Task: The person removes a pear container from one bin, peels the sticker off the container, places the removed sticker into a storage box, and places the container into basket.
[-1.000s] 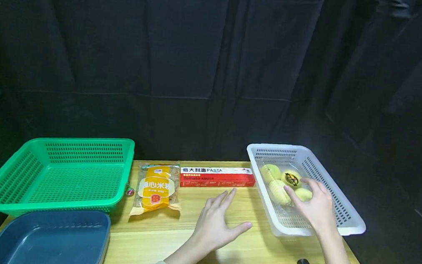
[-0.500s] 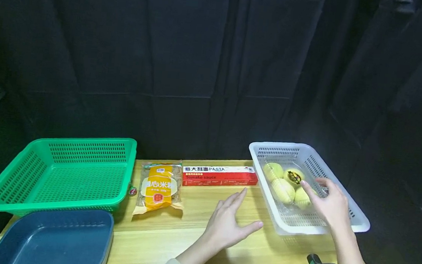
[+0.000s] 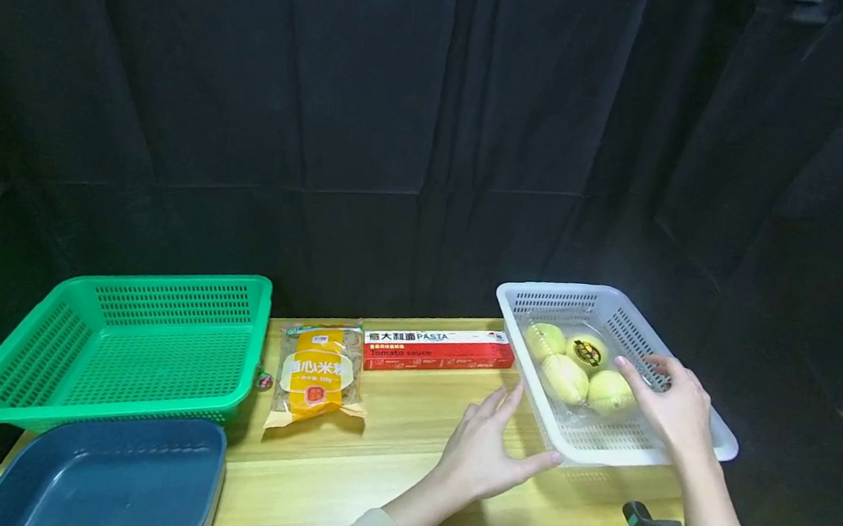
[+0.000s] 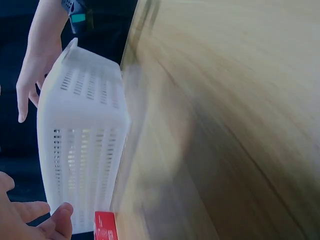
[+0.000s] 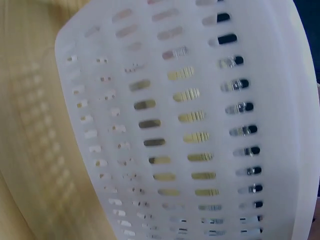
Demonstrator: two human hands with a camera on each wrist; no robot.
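A white plastic basket [image 3: 603,458] stands at the table's right side. Inside lies a clear plastic pack with several pale yellow-green fruits [image 3: 565,380], one bearing a black and gold sticker. My right hand [image 3: 679,411] is over the basket's right side, thumb beside the fruits, fingers loosely bent and holding nothing. At the basket's near left corner is my left hand [image 3: 483,452], fingers spread and thumb stretched towards the rim; whether it touches I cannot tell. In the left wrist view, left fingertips [image 4: 61,220] show close to the basket wall [image 4: 85,112]. Basket slots [image 5: 90,125] fill the right wrist view.
A red and white pasta box [image 3: 436,352] lies at the back edge, beside a yellow-labelled noodle bag [image 3: 316,375]. Further left are a green basket [image 3: 152,412] and a dark blue tub [image 3: 123,492]. A small red round item [image 3: 264,381] sits by the green basket.
My right hand has drawn right, away from the fruits and towards the basket's right side. The left hand has moved right, up to the basket's near left corner.
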